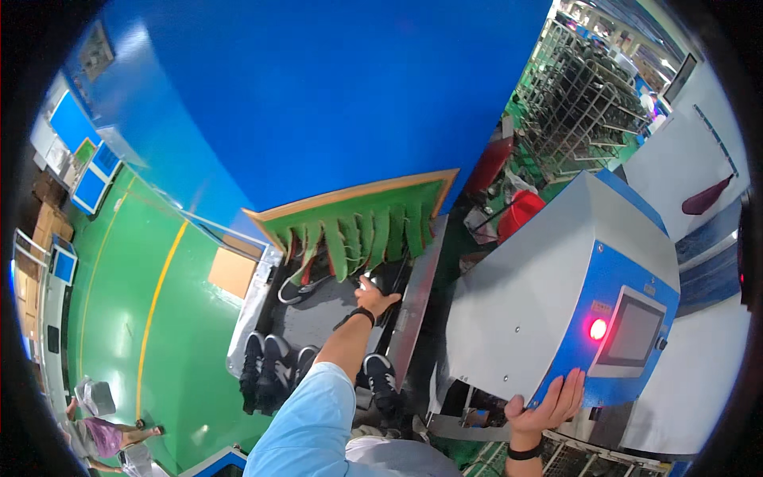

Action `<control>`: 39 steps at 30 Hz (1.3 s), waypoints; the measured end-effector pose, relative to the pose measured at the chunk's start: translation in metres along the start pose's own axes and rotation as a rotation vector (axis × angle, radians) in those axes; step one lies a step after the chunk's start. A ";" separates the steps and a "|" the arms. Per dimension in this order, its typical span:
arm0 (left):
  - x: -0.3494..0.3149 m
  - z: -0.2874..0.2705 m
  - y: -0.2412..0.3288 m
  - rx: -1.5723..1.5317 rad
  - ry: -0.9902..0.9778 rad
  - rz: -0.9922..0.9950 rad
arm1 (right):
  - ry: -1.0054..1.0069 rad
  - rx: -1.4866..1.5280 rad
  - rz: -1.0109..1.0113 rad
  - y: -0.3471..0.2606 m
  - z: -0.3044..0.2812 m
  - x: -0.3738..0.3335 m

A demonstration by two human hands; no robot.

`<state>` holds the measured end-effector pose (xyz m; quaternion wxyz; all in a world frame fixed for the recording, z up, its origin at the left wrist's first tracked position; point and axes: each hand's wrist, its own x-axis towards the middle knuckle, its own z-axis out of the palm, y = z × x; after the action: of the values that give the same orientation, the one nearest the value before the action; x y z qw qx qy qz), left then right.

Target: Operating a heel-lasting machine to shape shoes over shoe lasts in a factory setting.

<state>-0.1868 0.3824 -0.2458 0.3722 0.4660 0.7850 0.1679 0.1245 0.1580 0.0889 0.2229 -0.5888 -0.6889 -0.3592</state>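
My left hand [375, 297] reaches over a grey conveyor belt [322, 314], its thumb stretched out to the right. Just beyond its fingers is a dark, shiny item [388, 277], half hidden by the hand and a green strip curtain [358, 238]; whether they touch, I cannot tell. Left of that hand a black shoe with a pale sole [298, 291] lies partly under the strips. Several black-and-white sneakers [275, 367] stand at the near end, and another sneaker [380, 374] is right of my forearm. My right hand [550, 404] rests, fingers extended, on the lower edge of a control box [524, 318].
A big blue machine housing [334, 95] rises above the curtain. The control box carries a lit red button [598, 328] and a dark screen [633, 332]. A red bucket [520, 213] and wire racks [584, 103] stand behind. At lower left a person [119, 437] is on the green floor.
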 end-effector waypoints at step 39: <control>-0.557 0.002 0.114 0.519 -0.107 1.139 | -0.574 1.634 0.993 0.083 -0.149 -0.190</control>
<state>0.0447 -0.0368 0.0602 0.1379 0.8940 0.4090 0.1200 0.2267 -0.0746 0.0656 0.5095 -0.5407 -0.4279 0.5147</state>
